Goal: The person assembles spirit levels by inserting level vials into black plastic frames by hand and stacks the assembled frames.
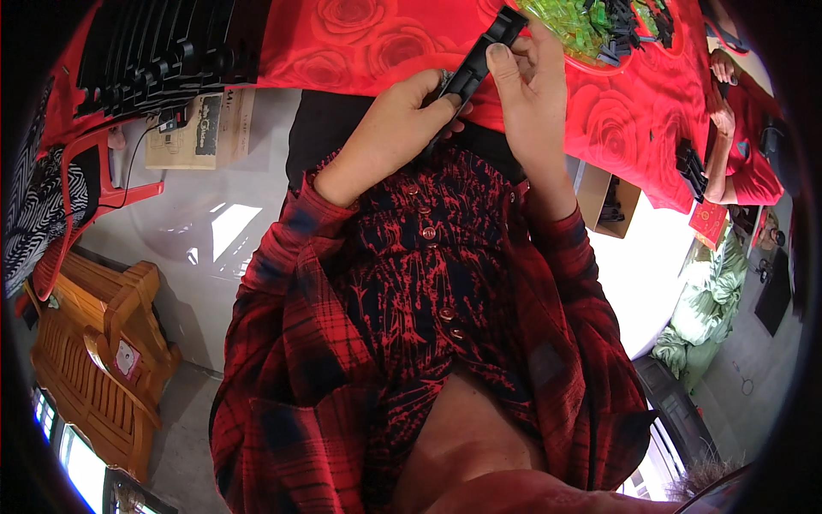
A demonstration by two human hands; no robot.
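A long, narrow black plastic part (pixel 473 75) with a channel along it is held up between my two hands, tilted with its far end to the right. My left hand (pixel 390 128) is closed around its near end, thumb on top. Higher up, my right hand (pixel 533 90) grips the far half, its thumb pressed on the part and its fingers behind. Close to the right hand are small translucent green pieces (pixel 575 30) and small black pieces (pixel 623 44) in a heap. Whether a small piece is pinched under either thumb is hidden.
A red rose-patterned cloth (pixel 377 43) covers the table. Similar long black parts (pixel 171 47) lie in a row at the left. Below are a cardboard box (pixel 205 128), a red plastic chair (pixel 120 188) and a wooden chair (pixel 94 360). At right, another person's arm (pixel 722 128) is near black parts.
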